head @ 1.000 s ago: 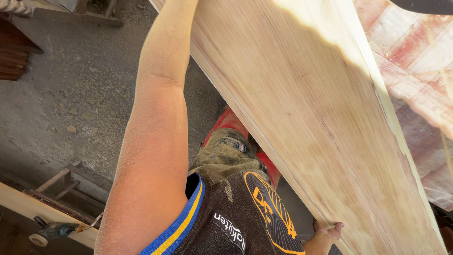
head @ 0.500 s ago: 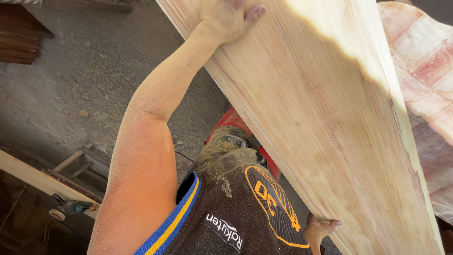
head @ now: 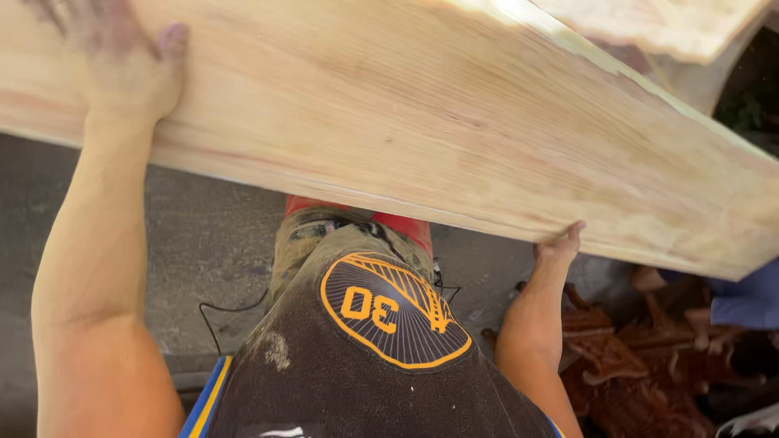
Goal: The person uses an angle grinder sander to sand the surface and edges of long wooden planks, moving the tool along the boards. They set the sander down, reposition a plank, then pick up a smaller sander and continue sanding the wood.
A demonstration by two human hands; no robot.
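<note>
A long, wide, pale wooden plank (head: 454, 122) spans the view from upper left to right, held up in front of my chest. My left hand (head: 122, 69) lies flat on its upper face near the left end, fingers spread, arm stretched out. My right hand (head: 558, 243) grips the plank's lower edge from beneath, only the fingertips and wrist showing. Below the plank I see my dark jersey with an orange round emblem (head: 389, 312) and my dirty trousers.
Grey concrete floor (head: 203, 235) lies below. Carved reddish-brown wooden pieces (head: 625, 365) are piled at the lower right. A bit of blue cloth (head: 751, 296) shows at the right edge. Another pale board (head: 673, 24) sits at the top right.
The plank has swung from a steep diagonal to nearly level across the view. My left hand has stayed on its face; my right hand now shows higher, under the lower edge.
</note>
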